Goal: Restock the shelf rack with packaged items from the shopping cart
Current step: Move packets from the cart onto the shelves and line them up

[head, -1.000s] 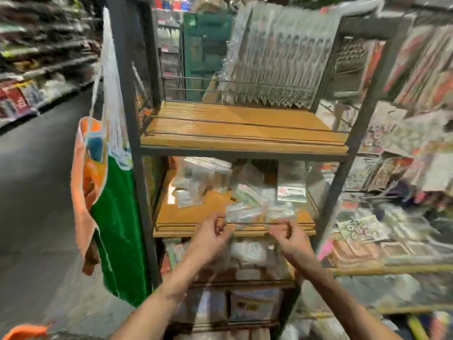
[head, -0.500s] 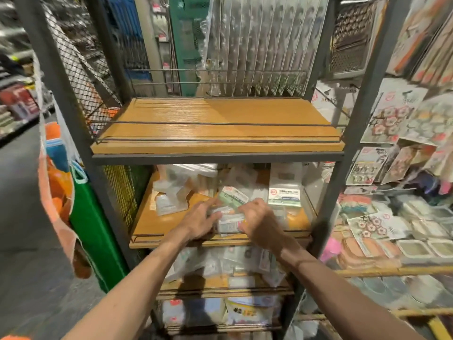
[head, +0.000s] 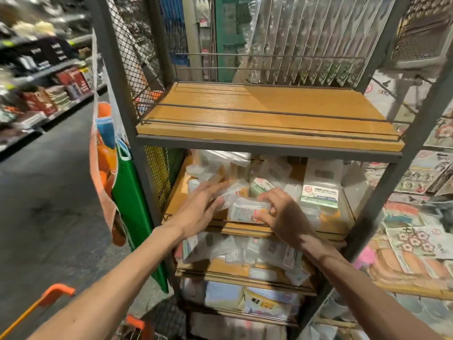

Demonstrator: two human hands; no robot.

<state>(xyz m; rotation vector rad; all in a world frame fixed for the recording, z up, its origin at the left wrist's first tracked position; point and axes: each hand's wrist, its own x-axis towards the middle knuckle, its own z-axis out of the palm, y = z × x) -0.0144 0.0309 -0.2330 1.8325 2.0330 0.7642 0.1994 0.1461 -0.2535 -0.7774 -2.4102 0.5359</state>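
Observation:
The shelf rack (head: 127, 99) is a dark metal frame with wooden shelves. Its top wooden shelf (head: 264, 114) is bare. On the second shelf (head: 179, 187) lie several clear plastic packets. My right hand (head: 282, 214) grips a small clear packet (head: 247, 209) at the shelf's front. My left hand (head: 198, 209) reaches in with straight fingers that touch another packet (head: 232, 191) just behind it. Lower shelves hold more packets. The shopping cart's orange handle (head: 46, 298) shows at the bottom left.
An orange and green bag (head: 127, 200) hangs on the rack's left side. A dental floss pack (head: 320, 192) stands at the right of the second shelf. Sticker displays (head: 416, 241) fill the right. An aisle floor (head: 49, 192) runs along the left.
Both hands have moved from the shelf's front rail into the second shelf. The right hand has taken hold of a packet, and the left now reaches onto the one behind.

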